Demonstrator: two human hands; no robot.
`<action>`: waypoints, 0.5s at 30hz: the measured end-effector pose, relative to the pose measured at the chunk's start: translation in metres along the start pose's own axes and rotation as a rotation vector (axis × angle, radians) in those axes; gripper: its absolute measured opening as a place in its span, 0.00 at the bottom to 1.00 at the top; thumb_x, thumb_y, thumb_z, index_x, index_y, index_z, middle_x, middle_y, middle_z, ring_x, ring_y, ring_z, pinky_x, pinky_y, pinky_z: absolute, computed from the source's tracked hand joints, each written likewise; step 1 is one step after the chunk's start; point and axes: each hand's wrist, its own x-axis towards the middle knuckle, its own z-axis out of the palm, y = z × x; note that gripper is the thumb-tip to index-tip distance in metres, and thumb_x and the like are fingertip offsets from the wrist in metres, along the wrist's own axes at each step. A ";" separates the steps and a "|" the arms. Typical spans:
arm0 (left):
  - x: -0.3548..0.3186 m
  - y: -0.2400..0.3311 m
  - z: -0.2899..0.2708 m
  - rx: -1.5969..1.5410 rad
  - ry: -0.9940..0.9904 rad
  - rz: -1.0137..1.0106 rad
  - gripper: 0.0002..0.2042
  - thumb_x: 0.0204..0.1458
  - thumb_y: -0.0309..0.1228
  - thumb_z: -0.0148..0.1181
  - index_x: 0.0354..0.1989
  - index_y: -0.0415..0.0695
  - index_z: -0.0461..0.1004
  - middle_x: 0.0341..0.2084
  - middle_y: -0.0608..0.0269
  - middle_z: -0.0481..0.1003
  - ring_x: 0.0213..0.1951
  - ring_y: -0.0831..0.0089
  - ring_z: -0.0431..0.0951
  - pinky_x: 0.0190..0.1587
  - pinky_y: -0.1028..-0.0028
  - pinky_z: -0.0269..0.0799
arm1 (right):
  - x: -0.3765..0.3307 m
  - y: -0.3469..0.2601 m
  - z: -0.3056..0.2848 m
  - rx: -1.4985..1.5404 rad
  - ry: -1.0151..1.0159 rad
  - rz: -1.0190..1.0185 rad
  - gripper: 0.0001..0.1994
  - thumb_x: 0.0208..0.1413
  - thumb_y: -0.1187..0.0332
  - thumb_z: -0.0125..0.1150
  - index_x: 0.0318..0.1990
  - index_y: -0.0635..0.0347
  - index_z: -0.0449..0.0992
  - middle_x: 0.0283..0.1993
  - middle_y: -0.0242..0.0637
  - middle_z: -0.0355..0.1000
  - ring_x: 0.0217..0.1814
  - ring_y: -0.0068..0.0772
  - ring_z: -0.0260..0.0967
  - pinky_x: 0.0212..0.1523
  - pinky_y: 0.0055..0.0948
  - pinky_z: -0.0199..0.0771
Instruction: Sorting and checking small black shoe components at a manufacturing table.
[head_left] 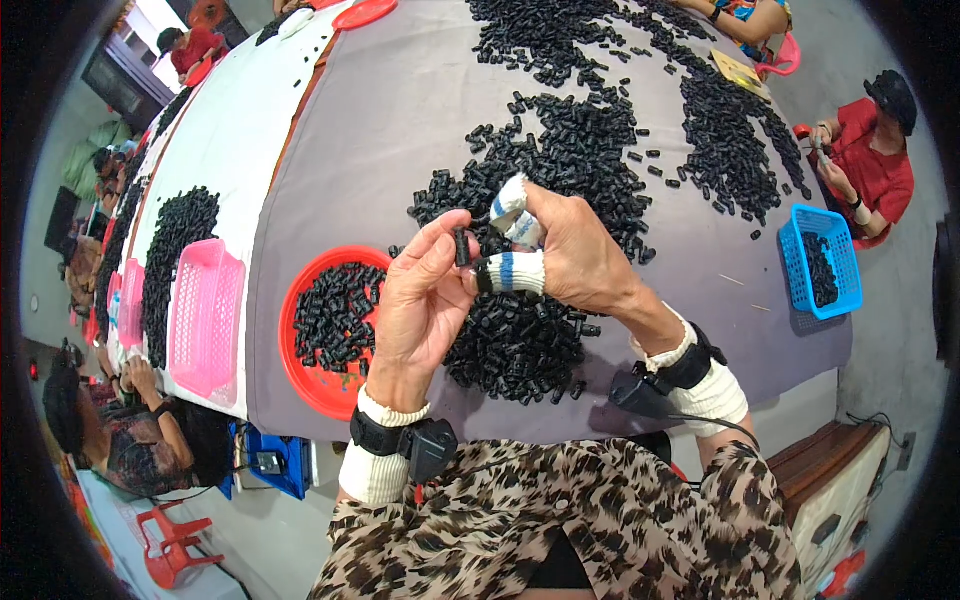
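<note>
Round red tray (322, 390) on the grey table (330, 180): heap of small black cylindrical parts (335, 315) inside, packed toward the far side, bare red floor showing at the near side. Left hand (420, 300) overlaps the tray's right edge in view, palm up, thumb and fingertips pinching one black piece (462, 246), roughly upright. So that piece sits just right of the tray, raised above the table.

Right hand (590, 260) is further right of the tray, fingers bent in, fingertips meeting the left ones near the piece's lower end. Can't tell if they grip it or only touch: contact is hidden. White finger wraps (515, 271) with blue stripes on that hand.

Loose stock: big black pile (520, 345) right of the tray, running under the hands and away beyond it.

Other containers: pink basket (205, 320) left of the tray, slatted, its pink inside visible. Second pink basket (130, 305) further left of the tray, partly covered, contents unclear. Blue basket (850, 260) far right of the tray, openwork sides, with a clump of black parts (822, 270) inside. Blue crate (280, 490) lower than the tray, on its near side, holding a small dark item (268, 462), too small to identify.
</note>
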 end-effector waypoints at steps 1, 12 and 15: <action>0.000 0.000 0.000 -0.008 -0.003 -0.006 0.14 0.54 0.26 0.54 0.48 0.36 0.67 0.32 0.60 0.75 0.37 0.75 0.75 0.39 0.73 0.73 | 0.000 0.001 -0.001 0.013 -0.043 0.018 0.19 0.40 0.63 0.71 0.35 0.60 0.68 0.24 0.26 0.66 0.25 0.14 0.60 0.25 0.19 0.62; -0.003 -0.002 0.003 0.017 -0.039 -0.026 0.13 0.53 0.27 0.54 0.47 0.36 0.68 0.35 0.59 0.75 0.39 0.73 0.75 0.44 0.72 0.72 | 0.007 0.005 0.000 -0.072 -0.184 -0.023 0.22 0.39 0.53 0.66 0.29 0.66 0.69 0.22 0.43 0.68 0.24 0.37 0.68 0.27 0.33 0.66; -0.002 -0.002 0.001 0.023 -0.068 -0.035 0.13 0.54 0.27 0.54 0.46 0.36 0.69 0.36 0.59 0.75 0.40 0.73 0.75 0.44 0.71 0.72 | 0.008 0.010 0.002 -0.105 -0.188 -0.037 0.23 0.39 0.52 0.66 0.29 0.67 0.69 0.22 0.45 0.69 0.24 0.41 0.68 0.27 0.35 0.66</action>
